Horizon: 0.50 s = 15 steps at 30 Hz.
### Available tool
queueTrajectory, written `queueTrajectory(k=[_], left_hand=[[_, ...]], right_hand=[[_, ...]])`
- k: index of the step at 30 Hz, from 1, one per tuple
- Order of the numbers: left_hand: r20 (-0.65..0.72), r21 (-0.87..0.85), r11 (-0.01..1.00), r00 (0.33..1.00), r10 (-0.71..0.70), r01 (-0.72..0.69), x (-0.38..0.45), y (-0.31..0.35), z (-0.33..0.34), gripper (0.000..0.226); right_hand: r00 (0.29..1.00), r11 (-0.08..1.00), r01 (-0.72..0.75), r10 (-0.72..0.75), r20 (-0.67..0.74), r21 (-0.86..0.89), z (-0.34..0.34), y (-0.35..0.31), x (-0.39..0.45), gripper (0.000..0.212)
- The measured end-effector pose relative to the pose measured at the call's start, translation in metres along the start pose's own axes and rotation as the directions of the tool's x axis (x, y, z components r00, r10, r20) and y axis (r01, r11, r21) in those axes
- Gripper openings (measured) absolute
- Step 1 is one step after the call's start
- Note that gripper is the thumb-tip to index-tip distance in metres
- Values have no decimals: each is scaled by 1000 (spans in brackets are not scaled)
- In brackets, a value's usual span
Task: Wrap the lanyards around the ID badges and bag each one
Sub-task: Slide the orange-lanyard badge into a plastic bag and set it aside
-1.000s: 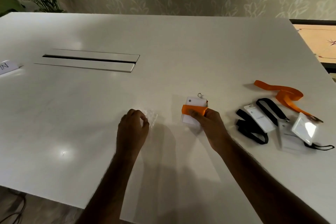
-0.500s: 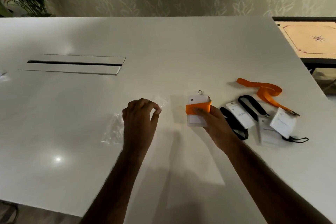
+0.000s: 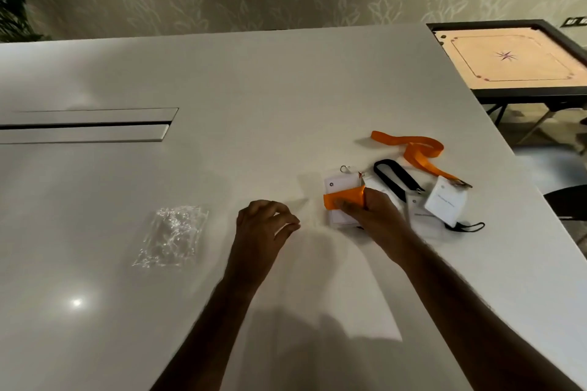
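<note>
My right hand (image 3: 374, 219) grips a white ID badge (image 3: 338, 184) with an orange lanyard (image 3: 344, 200) wound around its middle, holding it down on the white table (image 3: 286, 89). My left hand (image 3: 263, 225) is just left of it, thumb and fingers pinched on a faint clear bag (image 3: 309, 200) that reaches toward the badge. A pile of clear bags (image 3: 171, 235) lies further left. To the right lie other white badges (image 3: 444, 203), a black lanyard (image 3: 394, 181) and a loose orange lanyard (image 3: 413, 146).
A long cable slot (image 3: 89, 125) is set into the table at the left. The table's right edge runs close past the badges, with a carrom board (image 3: 508, 57) on a stand beyond it. A dark chair (image 3: 568, 203) is at the right.
My left hand lifted off the pile of bags and moved right with one pinched bag, up to the wrapped badge. My right hand kept its hold on the badge. The view swung left.
</note>
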<state>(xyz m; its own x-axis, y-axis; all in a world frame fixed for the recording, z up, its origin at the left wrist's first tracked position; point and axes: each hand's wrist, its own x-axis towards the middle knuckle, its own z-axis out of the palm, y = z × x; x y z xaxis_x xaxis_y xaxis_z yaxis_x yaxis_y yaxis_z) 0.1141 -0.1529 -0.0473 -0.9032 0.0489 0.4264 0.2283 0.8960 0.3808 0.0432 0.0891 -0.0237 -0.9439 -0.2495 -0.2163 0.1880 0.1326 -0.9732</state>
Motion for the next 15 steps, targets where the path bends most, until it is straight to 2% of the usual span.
queueTrajectory(k=[5,9,11,15], left_hand=[[113,-134,991,993,42,-26,-3,-19,-1,4],[200,-212,972,978,-59,102,-12,-31,-5,24],[169,-205,964,976,-137,170,-16,-30,-6,31],[42,-170,955,970,-240,243,-12,-7,-4,23]], right_hand=[[999,996,13,-16,-35,-83,-6,1,-3,3],[999,996,48,-47,19,-81,-4,-6,-6,17],[999,996,45,-44,18,-82,-4,-4,-3,21],[997,993,71,-69,29,-98,-2,-2,-2,30]])
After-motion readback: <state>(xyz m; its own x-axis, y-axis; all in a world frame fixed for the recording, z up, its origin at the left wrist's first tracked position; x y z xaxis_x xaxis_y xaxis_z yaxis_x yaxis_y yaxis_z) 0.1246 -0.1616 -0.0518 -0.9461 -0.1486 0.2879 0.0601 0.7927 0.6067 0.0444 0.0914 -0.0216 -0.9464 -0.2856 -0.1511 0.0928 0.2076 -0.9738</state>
